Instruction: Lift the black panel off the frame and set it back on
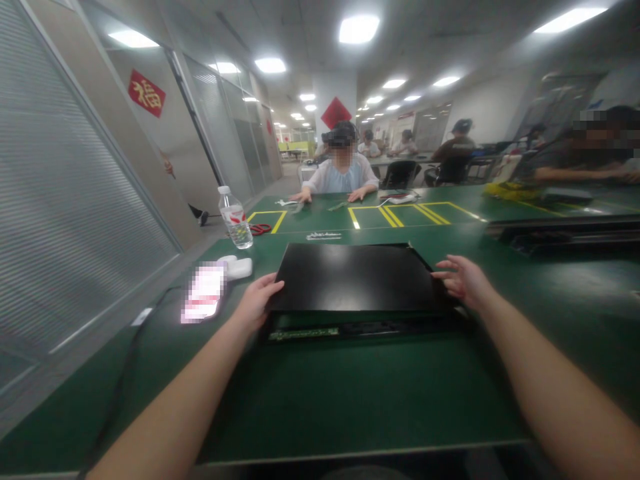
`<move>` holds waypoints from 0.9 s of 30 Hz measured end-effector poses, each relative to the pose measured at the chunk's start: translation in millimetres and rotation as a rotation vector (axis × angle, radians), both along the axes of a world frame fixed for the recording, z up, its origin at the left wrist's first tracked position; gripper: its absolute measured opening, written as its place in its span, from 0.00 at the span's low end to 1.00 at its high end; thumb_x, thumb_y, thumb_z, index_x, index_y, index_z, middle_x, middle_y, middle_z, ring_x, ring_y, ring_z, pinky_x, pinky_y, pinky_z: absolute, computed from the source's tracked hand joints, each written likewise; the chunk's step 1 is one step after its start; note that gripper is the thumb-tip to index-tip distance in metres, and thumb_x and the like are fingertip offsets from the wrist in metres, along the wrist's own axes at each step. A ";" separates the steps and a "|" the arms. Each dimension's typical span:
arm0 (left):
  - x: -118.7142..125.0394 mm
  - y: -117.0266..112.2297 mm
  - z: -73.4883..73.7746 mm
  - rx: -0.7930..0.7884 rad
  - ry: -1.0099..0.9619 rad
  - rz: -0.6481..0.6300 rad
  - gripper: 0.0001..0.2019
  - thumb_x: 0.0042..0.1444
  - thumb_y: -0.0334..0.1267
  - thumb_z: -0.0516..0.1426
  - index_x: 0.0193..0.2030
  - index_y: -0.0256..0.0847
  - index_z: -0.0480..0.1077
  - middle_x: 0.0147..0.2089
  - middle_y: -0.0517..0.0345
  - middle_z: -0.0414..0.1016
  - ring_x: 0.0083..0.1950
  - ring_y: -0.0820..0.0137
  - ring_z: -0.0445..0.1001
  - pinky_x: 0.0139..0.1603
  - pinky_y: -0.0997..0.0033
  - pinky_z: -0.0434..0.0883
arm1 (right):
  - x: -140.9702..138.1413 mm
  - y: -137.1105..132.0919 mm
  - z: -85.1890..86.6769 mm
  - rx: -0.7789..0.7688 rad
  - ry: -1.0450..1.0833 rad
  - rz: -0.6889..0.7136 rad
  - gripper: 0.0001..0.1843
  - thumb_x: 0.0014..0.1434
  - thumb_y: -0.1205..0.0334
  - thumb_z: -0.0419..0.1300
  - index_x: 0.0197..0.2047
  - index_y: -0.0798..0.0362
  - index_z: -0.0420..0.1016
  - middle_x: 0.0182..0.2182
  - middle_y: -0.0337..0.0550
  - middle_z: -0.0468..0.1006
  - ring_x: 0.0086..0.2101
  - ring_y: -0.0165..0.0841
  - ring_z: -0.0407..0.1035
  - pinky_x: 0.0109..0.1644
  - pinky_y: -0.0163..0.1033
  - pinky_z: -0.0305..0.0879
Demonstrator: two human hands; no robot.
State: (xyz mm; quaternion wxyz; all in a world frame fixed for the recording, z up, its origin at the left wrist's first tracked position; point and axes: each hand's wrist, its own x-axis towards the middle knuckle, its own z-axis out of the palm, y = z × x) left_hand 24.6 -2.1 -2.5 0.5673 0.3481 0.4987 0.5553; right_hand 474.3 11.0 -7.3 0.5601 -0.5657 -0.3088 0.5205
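A flat black panel (357, 277) lies on the green table (350, 393), its near edge raised over a lower part with a green circuit strip (303, 333). My left hand (257, 300) grips the panel's near left corner, thumb on top. At the right edge, my right hand (463, 277) rests against the panel with fingers spread.
A lit phone (204, 300) and a white case (237, 267) lie left of the panel, with a water bottle (235, 219) and red scissors (260, 229) behind. A person sits across the table (343, 175); others work at the right. A black tray (565, 237) sits far right.
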 end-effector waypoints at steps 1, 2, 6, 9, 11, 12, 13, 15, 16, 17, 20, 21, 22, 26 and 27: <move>-0.4 0.3 -0.9 0.004 0.005 0.001 0.16 0.44 0.25 0.66 0.42 0.36 0.78 0.37 0.49 0.85 0.33 0.65 0.82 0.32 0.70 0.77 | -1.3 -0.3 0.0 -0.005 -0.031 -0.022 0.09 0.64 0.55 0.54 0.36 0.51 0.68 0.26 0.47 0.78 0.12 0.21 0.46 0.12 0.28 0.42; -0.7 0.6 -1.9 0.008 0.009 0.002 0.16 0.44 0.25 0.67 0.42 0.36 0.78 0.37 0.49 0.85 0.34 0.64 0.82 0.32 0.70 0.78 | -2.7 -0.7 0.1 -0.005 -0.061 -0.041 0.09 0.64 0.56 0.54 0.36 0.51 0.68 0.26 0.47 0.78 0.12 0.20 0.45 0.12 0.27 0.41; -0.8 1.5 -4.8 0.026 0.017 0.001 0.16 0.43 0.25 0.67 0.42 0.36 0.78 0.37 0.50 0.85 0.34 0.64 0.82 0.34 0.69 0.78 | -6.3 -1.5 -0.6 0.017 -0.126 -0.049 0.09 0.64 0.56 0.55 0.35 0.52 0.68 0.26 0.46 0.77 0.12 0.20 0.46 0.13 0.27 0.40; 0.9 1.2 -4.6 0.026 0.014 -0.002 0.16 0.44 0.25 0.66 0.42 0.35 0.78 0.37 0.50 0.85 0.32 0.66 0.82 0.34 0.70 0.77 | -5.5 0.4 -3.7 0.017 -0.177 -0.052 0.10 0.64 0.55 0.55 0.36 0.52 0.67 0.27 0.48 0.78 0.12 0.19 0.46 0.13 0.27 0.40; 2.2 0.8 -3.8 0.020 0.018 0.006 0.15 0.45 0.24 0.65 0.42 0.34 0.78 0.37 0.51 0.85 0.31 0.68 0.81 0.34 0.71 0.77 | -4.4 2.5 -6.5 0.009 -0.228 -0.058 0.11 0.64 0.54 0.55 0.36 0.52 0.67 0.28 0.49 0.79 0.12 0.19 0.45 0.14 0.28 0.39; 2.8 0.7 -3.4 0.018 0.023 0.013 0.15 0.45 0.24 0.65 0.42 0.34 0.78 0.37 0.51 0.85 0.30 0.69 0.80 0.34 0.71 0.77 | -4.1 3.5 -7.8 0.005 -0.258 -0.061 0.11 0.64 0.53 0.55 0.36 0.53 0.67 0.29 0.49 0.79 0.12 0.19 0.45 0.14 0.29 0.39; 3.2 0.6 -3.1 0.016 0.029 0.019 0.15 0.45 0.24 0.65 0.42 0.34 0.78 0.37 0.51 0.85 0.30 0.69 0.80 0.34 0.71 0.77 | -3.9 4.2 -9.0 0.003 -0.292 -0.063 0.12 0.64 0.53 0.55 0.36 0.53 0.68 0.30 0.50 0.79 0.12 0.19 0.44 0.14 0.29 0.40; 3.7 0.4 -2.6 0.012 0.040 0.027 0.15 0.45 0.24 0.65 0.42 0.34 0.78 0.37 0.51 0.85 0.31 0.68 0.81 0.35 0.71 0.77 | -4.0 4.8 -10.8 0.005 -0.373 -0.059 0.12 0.63 0.53 0.56 0.37 0.54 0.69 0.32 0.51 0.80 0.12 0.19 0.45 0.14 0.30 0.41; 3.7 0.3 -2.4 0.010 0.043 0.029 0.14 0.45 0.24 0.65 0.42 0.34 0.78 0.37 0.50 0.85 0.31 0.68 0.81 0.35 0.71 0.77 | -4.3 4.6 -11.3 0.007 -0.419 -0.056 0.13 0.62 0.52 0.56 0.36 0.54 0.69 0.34 0.52 0.80 0.13 0.19 0.46 0.15 0.31 0.41; 3.8 0.3 -2.2 0.007 0.047 0.030 0.14 0.45 0.24 0.64 0.42 0.35 0.78 0.37 0.50 0.85 0.32 0.67 0.81 0.36 0.71 0.77 | -4.5 4.3 -11.7 0.009 -0.465 -0.053 0.13 0.62 0.52 0.57 0.36 0.55 0.70 0.35 0.53 0.80 0.13 0.19 0.47 0.15 0.32 0.42; 3.9 0.3 -1.6 -0.002 0.058 0.030 0.14 0.46 0.24 0.63 0.42 0.35 0.78 0.37 0.51 0.85 0.32 0.67 0.81 0.35 0.70 0.78 | -4.5 3.2 -12.8 0.006 -0.576 -0.041 0.14 0.62 0.51 0.58 0.37 0.55 0.71 0.39 0.56 0.81 0.14 0.20 0.50 0.17 0.33 0.45; 4.0 0.3 -1.5 -0.005 0.059 0.031 0.14 0.47 0.23 0.63 0.42 0.35 0.78 0.37 0.51 0.85 0.31 0.67 0.81 0.35 0.70 0.78 | -4.0 3.1 -13.4 0.000 -0.602 -0.035 0.14 0.62 0.51 0.58 0.37 0.55 0.72 0.39 0.56 0.82 0.14 0.21 0.50 0.17 0.34 0.46; 3.9 0.5 -1.5 -0.006 0.058 0.031 0.14 0.47 0.23 0.63 0.42 0.35 0.78 0.37 0.51 0.85 0.31 0.68 0.81 0.35 0.70 0.78 | -3.2 3.3 -14.3 -0.008 -0.627 -0.029 0.15 0.61 0.50 0.58 0.38 0.55 0.73 0.39 0.55 0.82 0.14 0.21 0.51 0.17 0.34 0.46; 3.1 1.5 -3.0 -0.006 0.052 0.018 0.15 0.48 0.24 0.62 0.44 0.34 0.78 0.38 0.51 0.85 0.32 0.68 0.81 0.35 0.70 0.78 | 1.0 6.0 -18.0 -0.034 -0.756 -0.017 0.17 0.59 0.47 0.59 0.40 0.53 0.76 0.39 0.50 0.83 0.18 0.26 0.58 0.21 0.34 0.50; 2.8 1.8 -3.5 -0.007 0.053 0.012 0.15 0.49 0.24 0.62 0.45 0.34 0.78 0.38 0.50 0.85 0.32 0.67 0.81 0.36 0.70 0.78 | 1.9 6.8 -18.6 -0.034 -0.794 -0.018 0.17 0.59 0.47 0.59 0.40 0.52 0.77 0.39 0.49 0.83 0.20 0.27 0.60 0.22 0.35 0.52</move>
